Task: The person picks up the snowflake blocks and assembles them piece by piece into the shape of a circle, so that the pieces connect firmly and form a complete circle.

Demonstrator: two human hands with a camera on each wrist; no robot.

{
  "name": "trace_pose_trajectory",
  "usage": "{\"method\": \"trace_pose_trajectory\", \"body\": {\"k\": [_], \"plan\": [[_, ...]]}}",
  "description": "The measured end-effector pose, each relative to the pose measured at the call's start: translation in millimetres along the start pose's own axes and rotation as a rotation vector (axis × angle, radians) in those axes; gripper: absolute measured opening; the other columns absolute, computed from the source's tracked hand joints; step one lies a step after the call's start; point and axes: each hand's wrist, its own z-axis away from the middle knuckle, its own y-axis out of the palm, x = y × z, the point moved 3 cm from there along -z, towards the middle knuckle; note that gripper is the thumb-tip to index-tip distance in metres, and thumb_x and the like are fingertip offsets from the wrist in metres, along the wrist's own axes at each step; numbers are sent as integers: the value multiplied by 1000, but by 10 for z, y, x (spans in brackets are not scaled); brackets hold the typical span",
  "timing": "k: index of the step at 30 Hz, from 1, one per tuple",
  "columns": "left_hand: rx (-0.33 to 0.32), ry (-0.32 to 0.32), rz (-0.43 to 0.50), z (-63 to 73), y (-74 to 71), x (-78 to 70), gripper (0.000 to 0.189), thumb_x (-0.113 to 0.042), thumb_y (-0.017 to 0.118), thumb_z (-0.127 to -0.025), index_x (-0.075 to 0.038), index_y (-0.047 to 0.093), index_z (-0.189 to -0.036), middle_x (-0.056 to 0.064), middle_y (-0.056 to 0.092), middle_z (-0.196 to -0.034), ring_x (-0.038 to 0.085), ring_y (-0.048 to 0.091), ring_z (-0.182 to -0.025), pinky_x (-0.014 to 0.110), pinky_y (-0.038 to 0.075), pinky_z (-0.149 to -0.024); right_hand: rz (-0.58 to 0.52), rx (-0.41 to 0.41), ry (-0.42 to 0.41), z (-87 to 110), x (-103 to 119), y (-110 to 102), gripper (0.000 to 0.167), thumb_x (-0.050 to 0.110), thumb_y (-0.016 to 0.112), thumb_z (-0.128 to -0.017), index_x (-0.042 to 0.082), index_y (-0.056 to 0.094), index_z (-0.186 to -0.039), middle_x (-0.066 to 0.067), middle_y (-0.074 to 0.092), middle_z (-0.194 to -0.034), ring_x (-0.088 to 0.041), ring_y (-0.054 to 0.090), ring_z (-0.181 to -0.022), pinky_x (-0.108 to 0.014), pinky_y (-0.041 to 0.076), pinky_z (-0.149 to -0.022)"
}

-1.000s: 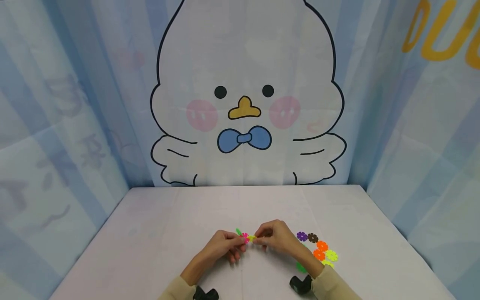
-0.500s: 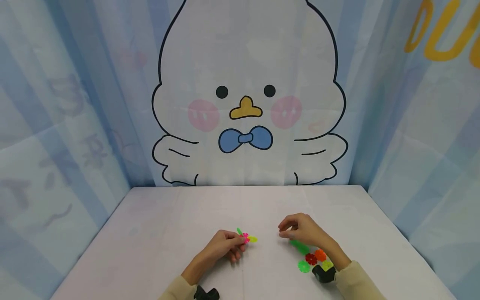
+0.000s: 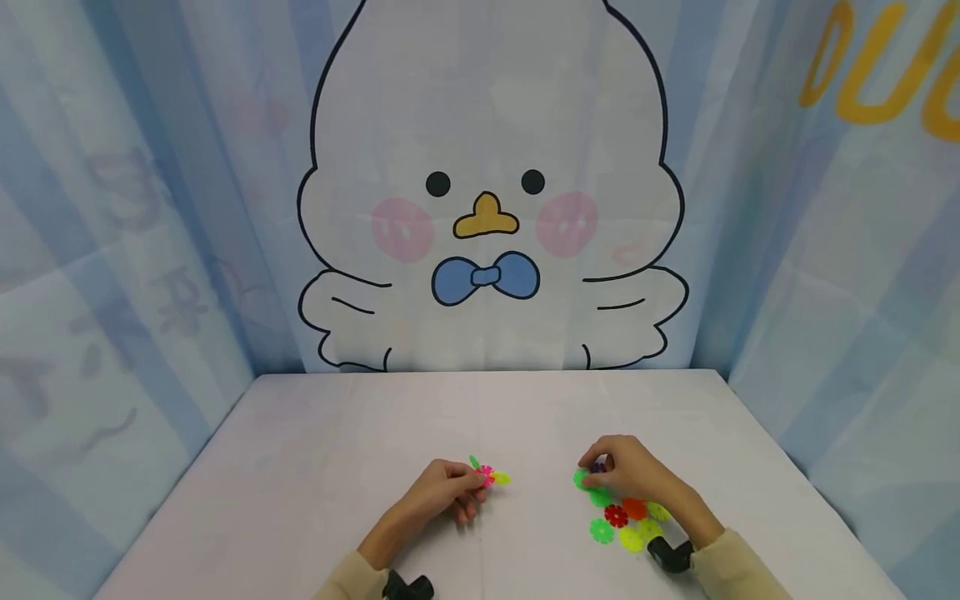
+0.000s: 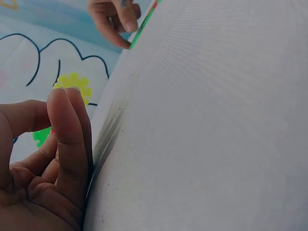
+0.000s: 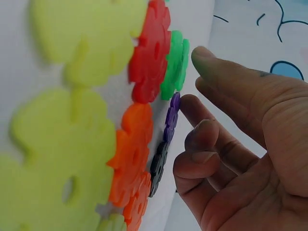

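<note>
My left hand (image 3: 442, 493) pinches a pink interlocking flower disc (image 3: 487, 476) between thumb and index finger. Joined to it are a yellow disc (image 3: 503, 479) on the right and a green disc (image 3: 473, 461) at the far side. In the left wrist view the fingers mostly hide the pink one. Over the loose discs at the right, my right hand (image 3: 641, 471) has thumb and fingers spread apart. Its fingertips are right by a purple disc (image 5: 172, 118) and overlapping green discs (image 5: 178, 65), with nothing gripped between them.
Red (image 3: 616, 516), orange (image 3: 634, 509), yellow (image 3: 632, 540) and green (image 3: 602, 531) discs lie in a loose cluster near the right wrist. A black disc (image 5: 158, 166) lies beyond the orange ones. The white table (image 3: 360, 425) meets a printed curtain (image 3: 487, 333) at its back.
My right hand has let go of the joined discs, moved right and come down over the loose discs. The left hand stays in place, still pinching the joined piece.
</note>
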Motion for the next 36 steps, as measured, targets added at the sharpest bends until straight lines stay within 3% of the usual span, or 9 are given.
{"method": "trace_pose_trajectory", "body": {"k": [5,9,17,26,36], "plan": [[9,3,2,9,-9,5,28,-23,71,-101,4,74,-106,-4,72,-78,5,61,-56,18,51,-49,47,22,-38,-39,24,63,26,27,89,-87,11,82,-106,1,69,-101,-11,54,-84,-18,50,-71],[18,10,-8,13,-9,-4,29,-24,70,-102,4,74,-107,-4,71,-78,6,62,-57,18,51,-50,58,22,-14,-53,16,74,24,27,89,-86,12,83,-104,2,67,-101,-12,54,-86,-18,50,-73],[28,19,-14,26,-11,-18,30,-24,69,-103,4,74,-109,-4,71,-79,6,62,-58,18,52,-51,27,36,-4,-54,22,82,19,24,89,-87,14,80,-101,4,69,-94,-11,52,-78,-19,49,-66],[19,8,-24,17,-19,10,28,-24,69,-102,3,75,-110,-3,72,-80,6,62,-58,18,52,-51,13,40,25,-49,32,90,26,22,89,-86,12,80,-107,3,73,-98,-11,54,-82,-19,50,-70],[21,2,-27,6,-30,13,29,-25,69,-103,2,74,-111,-3,72,-81,6,62,-59,18,52,-52,12,21,25,-55,57,72,17,21,90,-85,15,80,-98,5,68,-88,-8,53,-76,-20,47,-66]]}}
